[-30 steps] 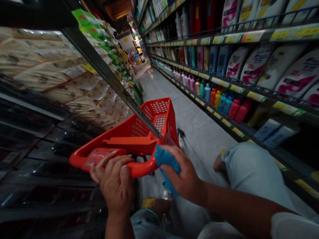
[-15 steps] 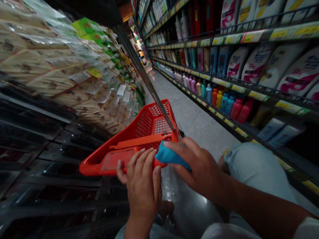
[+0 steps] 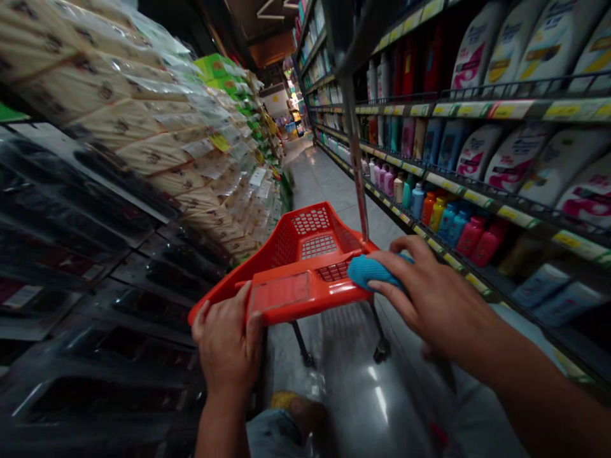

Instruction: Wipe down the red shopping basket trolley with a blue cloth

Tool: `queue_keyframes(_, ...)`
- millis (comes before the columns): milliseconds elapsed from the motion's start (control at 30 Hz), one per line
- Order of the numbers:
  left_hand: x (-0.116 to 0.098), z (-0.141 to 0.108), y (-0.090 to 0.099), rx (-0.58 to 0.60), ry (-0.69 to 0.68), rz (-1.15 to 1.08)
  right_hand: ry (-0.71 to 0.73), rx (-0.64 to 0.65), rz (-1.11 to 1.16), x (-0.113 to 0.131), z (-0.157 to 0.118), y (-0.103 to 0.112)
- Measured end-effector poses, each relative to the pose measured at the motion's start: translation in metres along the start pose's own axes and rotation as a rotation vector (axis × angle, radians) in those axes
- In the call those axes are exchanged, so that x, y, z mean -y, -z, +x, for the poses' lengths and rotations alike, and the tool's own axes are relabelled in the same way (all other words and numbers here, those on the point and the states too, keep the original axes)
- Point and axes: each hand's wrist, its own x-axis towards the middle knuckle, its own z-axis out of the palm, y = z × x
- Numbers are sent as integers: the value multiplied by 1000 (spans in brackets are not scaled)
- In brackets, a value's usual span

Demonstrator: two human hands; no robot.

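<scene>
A red plastic shopping cart point(image 3: 286, 292) stands in front of me, its mesh basket visible beyond the handle edge. My left hand point(image 3: 229, 340) is wrapped over the left part of the cart's handle edge. My right hand point(image 3: 424, 289) is closed round a blue cloth point(image 3: 375, 272), which touches the right end of the same edge. A thin metal pole point(image 3: 358, 172) rises from the cart's right side, close to the cloth.
Shelves of bottles point(image 3: 477, 238) line the right side. Stacked packs in cream wrapping point(image 3: 157, 140) rise on the left, above dark packaged goods point(image 3: 143, 273). A grey tiled floor point(image 3: 317, 181) runs ahead between them.
My left hand has moved left along the handle edge, away from my right hand. My right hand and the cloth have moved right. The cart appears turned, and the pole stands more upright.
</scene>
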Motion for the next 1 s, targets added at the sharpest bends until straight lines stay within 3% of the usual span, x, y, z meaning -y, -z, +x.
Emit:
queue_keyframes(67, -14, 0, 1, -24, -31, 28, -4, -31, -10, 4, 4, -4)
queue_keyframes(200, -32, 0, 4, -67, -47, 62, 128, 110, 38, 26, 9, -12)
queue_keyframes(267, -30, -3, 7, -73, -77, 53, 137, 121, 45, 20, 13, -9)
queue_keyframes(367, -17, -10, 11, -88, -100, 41, 23, 28, -25, -5, 21, -1)
queue_keyframes(433, -11, -13, 11, -115, -93, 36, -53, -19, -88, -9, 24, 1)
queue_keyframes(500, -10, -15, 10, -152, -93, 28, -46, 12, -94, 7, 24, -3)
queue_keyframes(633, -17, -15, 8, -166, -141, -6, 160, 180, 15, 50, 23, -10)
queue_keyframes(700, -17, -17, 9, -157, -168, -44, 163, 196, 17, 43, 28, -7)
queue_keyframes(800, -12, -21, 10, -153, -209, -133, -48, 87, -103, 6, 38, 3)
queue_keyframes(867, -13, -22, 9, -164, -221, -185, -159, 15, -166, -7, 40, 5)
queue_keyframes(933, -17, -21, 6, -181, -211, -210, -131, 25, -133, 4, 33, 0)
queue_keyframes(1000, -22, -19, 5, -195, -208, -218, 13, 104, -43, 29, 21, -7)
